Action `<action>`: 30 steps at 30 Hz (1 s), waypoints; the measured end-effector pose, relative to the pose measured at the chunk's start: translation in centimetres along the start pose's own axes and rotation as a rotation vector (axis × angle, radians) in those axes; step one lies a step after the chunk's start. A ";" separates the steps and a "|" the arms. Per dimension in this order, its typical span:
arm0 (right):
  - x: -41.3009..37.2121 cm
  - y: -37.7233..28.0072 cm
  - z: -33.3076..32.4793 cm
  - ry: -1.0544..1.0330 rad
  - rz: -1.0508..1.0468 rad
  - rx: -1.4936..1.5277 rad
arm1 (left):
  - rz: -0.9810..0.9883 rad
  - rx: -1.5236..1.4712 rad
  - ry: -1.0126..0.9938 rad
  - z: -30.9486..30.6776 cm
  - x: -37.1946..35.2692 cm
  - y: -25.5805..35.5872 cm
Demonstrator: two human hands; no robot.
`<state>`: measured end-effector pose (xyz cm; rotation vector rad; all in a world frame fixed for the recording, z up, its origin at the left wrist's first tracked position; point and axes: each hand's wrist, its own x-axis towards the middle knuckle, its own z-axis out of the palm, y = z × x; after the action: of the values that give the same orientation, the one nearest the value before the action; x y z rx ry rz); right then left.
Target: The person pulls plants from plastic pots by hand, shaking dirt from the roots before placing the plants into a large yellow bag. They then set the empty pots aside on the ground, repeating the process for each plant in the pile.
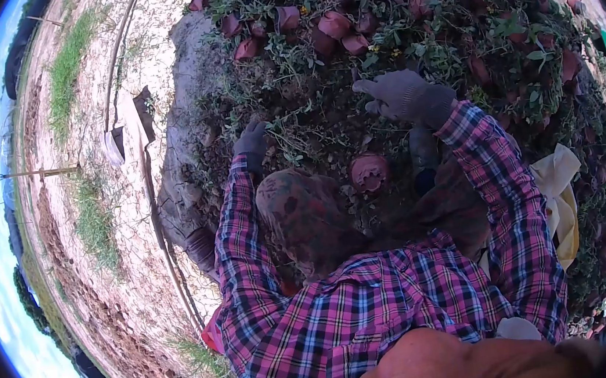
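Observation:
My left hand (252, 142), in a dark grey glove, is low at the left of the soil patch. Its fingers are curled by some leafy stems (294, 142), and what they hold, if anything, is hidden. My right hand (402, 96), in a grey knitted glove, hovers over the dark soil with its index finger stretched out to the left and the other fingers partly bent. I see nothing held in it. Between my knees sits a reddish-brown plastic pot (370, 172), its holed base facing up.
Ahead lies a heap of uprooted green plants (405, 38) mixed with many reddish pots (334, 25). A dark ground sheet (191, 75) edges the heap. A black hose (155, 204) runs along pale ground at left. A cream-coloured bag (557, 184) lies by my right elbow.

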<state>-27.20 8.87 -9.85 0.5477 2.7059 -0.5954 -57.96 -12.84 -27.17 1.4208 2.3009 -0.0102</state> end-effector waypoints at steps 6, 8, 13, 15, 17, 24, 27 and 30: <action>0.7 0.6 2.1 -0.010 0.014 -0.051 | -0.149 0.141 -0.073 4.3 1.1 3.0; 0.6 0.7 2.1 -0.037 0.045 -0.069 | -0.241 0.080 -0.126 4.6 2.2 2.8; 1.2 0.2 1.6 -0.044 0.066 -0.077 | -0.493 -1.400 0.187 2.3 4.6 -1.7; 1.3 -0.2 1.6 -0.027 0.062 -0.081 | -0.397 -1.532 0.046 -0.9 3.9 -4.9; 1.6 -0.5 1.5 -0.041 0.044 -0.088 | -0.420 -1.726 0.158 -2.9 3.0 -4.0; 2.8 -1.8 2.0 -0.022 -0.026 -0.073 | -0.037 -1.768 0.415 -13.9 -2.5 -3.3; 3.2 -2.6 1.6 -0.065 -0.001 -0.099 | 0.118 -0.966 0.745 -17.9 -5.0 -3.2; 3.5 -2.4 1.8 -0.074 0.009 -0.103 | 0.756 -2.185 0.263 -22.3 -6.3 -6.2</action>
<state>-30.90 7.04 -11.89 0.5004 2.6457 -0.4613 -68.80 -16.06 -6.03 0.6559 0.5007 2.0652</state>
